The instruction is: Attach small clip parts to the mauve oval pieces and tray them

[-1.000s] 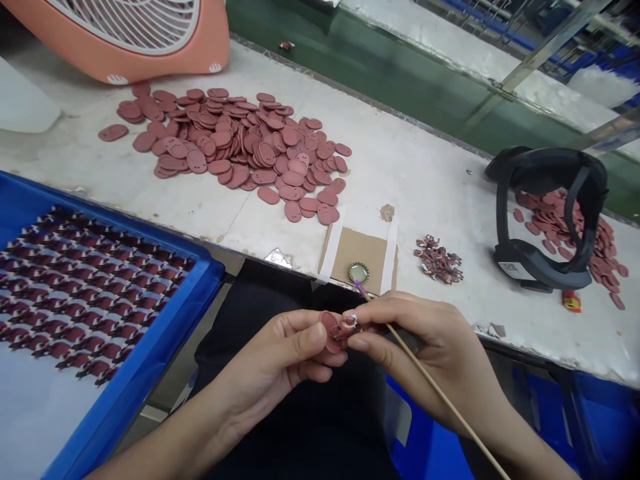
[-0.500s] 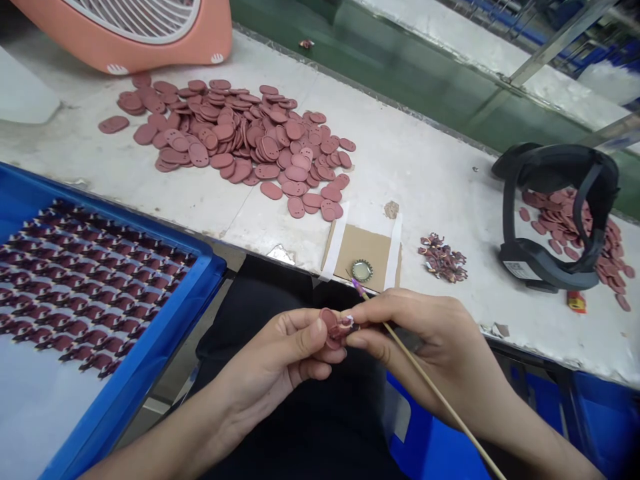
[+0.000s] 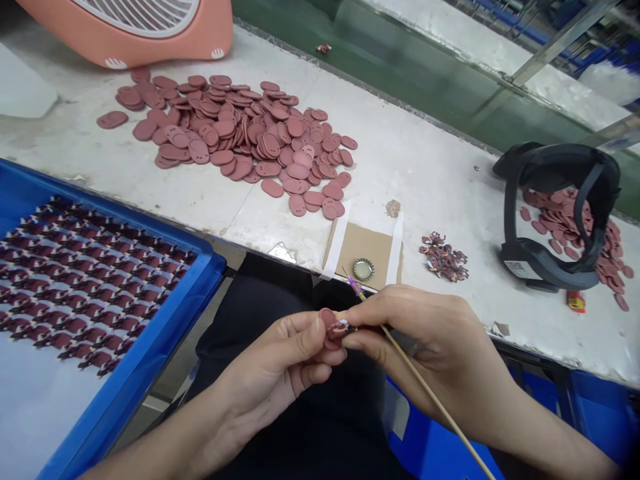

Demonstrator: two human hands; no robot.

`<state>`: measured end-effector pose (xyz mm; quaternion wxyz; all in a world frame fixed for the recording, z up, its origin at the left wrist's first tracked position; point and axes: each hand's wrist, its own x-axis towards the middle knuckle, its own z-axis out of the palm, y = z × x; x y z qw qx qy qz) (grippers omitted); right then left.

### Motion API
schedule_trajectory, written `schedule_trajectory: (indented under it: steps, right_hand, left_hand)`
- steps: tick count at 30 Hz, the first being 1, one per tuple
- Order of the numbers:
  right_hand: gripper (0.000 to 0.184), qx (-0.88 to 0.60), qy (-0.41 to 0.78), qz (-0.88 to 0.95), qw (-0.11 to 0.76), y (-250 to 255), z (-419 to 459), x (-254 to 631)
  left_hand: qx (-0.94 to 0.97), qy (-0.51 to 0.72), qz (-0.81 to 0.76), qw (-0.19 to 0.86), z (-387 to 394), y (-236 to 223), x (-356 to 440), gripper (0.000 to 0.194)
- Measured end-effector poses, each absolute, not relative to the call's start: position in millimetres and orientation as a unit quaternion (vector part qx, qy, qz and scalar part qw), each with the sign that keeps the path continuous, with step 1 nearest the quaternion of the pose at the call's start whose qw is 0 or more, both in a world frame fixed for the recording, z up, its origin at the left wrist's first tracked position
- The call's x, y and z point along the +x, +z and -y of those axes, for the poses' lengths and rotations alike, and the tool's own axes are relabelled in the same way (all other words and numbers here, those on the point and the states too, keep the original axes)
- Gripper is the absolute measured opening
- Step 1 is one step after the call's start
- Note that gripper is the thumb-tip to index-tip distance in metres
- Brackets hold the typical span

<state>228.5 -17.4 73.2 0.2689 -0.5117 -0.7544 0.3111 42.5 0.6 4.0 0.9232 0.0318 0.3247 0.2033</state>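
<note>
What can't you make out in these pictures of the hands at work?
In the head view:
The small red piece is mostly hidden by the fingers of the left hand and right hand.
The thin wooden stick runs off the bottom edge.
The pink fan is cut off by the top edge.
The black strap frame hides part of the red pile.
The little heap's pieces are too small to make out.

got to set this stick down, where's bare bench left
The widest bare bench lies between the large pile of reddish-brown ovals and the black strap frame. A smaller patch sits between that pile and the blue tray. Crowded around the frame, where a second pile spreads.
</note>
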Motion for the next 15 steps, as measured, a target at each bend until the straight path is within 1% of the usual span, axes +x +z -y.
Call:
schedule_trajectory:
  steps: [9,15]
  right_hand:
    - [0.009,-0.505,0.310,0.760,0.266,70.8,19.3,227.5]
    - [0.006,-0.495,0.307,0.753,0.306,67.1,19.8,222.4]
  left_hand:
    - [-0.023,0.211,-0.315,0.925,2.5,3.2,44.8,0.016]
    - [-0.027,0.205,-0.368,0.906,7.4,-2.0,38.6,0.023]
